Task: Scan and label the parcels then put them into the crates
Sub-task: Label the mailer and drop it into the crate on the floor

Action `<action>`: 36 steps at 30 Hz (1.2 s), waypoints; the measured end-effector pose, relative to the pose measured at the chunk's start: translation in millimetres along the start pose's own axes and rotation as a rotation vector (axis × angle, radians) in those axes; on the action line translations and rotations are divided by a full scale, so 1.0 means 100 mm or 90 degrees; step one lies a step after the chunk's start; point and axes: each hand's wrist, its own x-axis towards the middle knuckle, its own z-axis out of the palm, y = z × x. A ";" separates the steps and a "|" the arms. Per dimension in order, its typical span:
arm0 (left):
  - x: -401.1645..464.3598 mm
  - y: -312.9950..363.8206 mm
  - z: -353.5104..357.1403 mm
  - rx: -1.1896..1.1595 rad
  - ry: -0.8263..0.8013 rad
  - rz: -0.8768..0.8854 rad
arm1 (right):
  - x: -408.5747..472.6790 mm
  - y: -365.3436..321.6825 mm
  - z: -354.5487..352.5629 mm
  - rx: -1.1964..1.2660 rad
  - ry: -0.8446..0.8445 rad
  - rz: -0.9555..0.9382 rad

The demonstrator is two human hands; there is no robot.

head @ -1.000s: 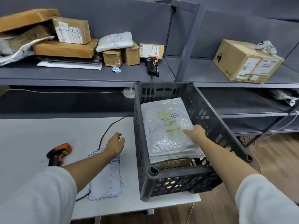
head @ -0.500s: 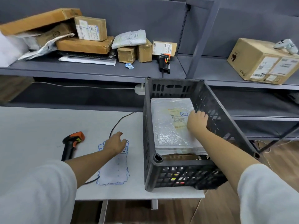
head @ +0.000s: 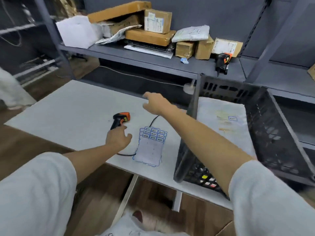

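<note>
A white plastic mailer parcel [head: 223,123] with a small blue label lies flat inside the black crate [head: 265,126] at the table's right end. My right hand [head: 155,103] hovers open above the white table, left of the crate, holding nothing. My left hand [head: 117,137] rests open on the table, just below the black and orange scanner [head: 120,119] and beside the sheet of blue-edged labels [head: 150,145]. Cardboard boxes [head: 157,21] and a grey mailer [head: 191,34] sit piled on the shelf behind.
The white table [head: 71,113] carries the scanner's black cable [head: 153,120]. A second scanner [head: 222,63] lies on the dark shelf [head: 153,60] near the crate. A white bag [head: 76,30] stands at the shelf's left end. Another mailer [head: 129,230] lies on the floor below.
My right hand has left the mailer in the crate and swung left over the table. My left hand slid from the label sheet toward the scanner. The view has turned left.
</note>
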 end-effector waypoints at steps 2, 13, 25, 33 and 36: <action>-0.18 -0.28 -0.05 0.001 0.004 -0.029 | -0.06 -0.26 0.48 -0.014 -0.070 -0.049; -0.76 -1.78 -0.35 0.015 -0.029 -0.228 | -0.11 -1.19 2.06 -0.168 -0.296 -0.221; -0.70 -3.91 -0.59 -0.003 -0.114 -0.317 | 0.56 -2.80 3.31 -0.193 -0.395 -0.232; -1.08 -4.97 -0.59 -0.091 -0.115 -0.451 | 0.70 -3.67 4.24 -0.220 -0.501 -0.230; -1.24 -5.18 -0.57 -0.112 -0.122 -0.494 | 0.68 -3.86 4.47 -0.241 -0.535 -0.241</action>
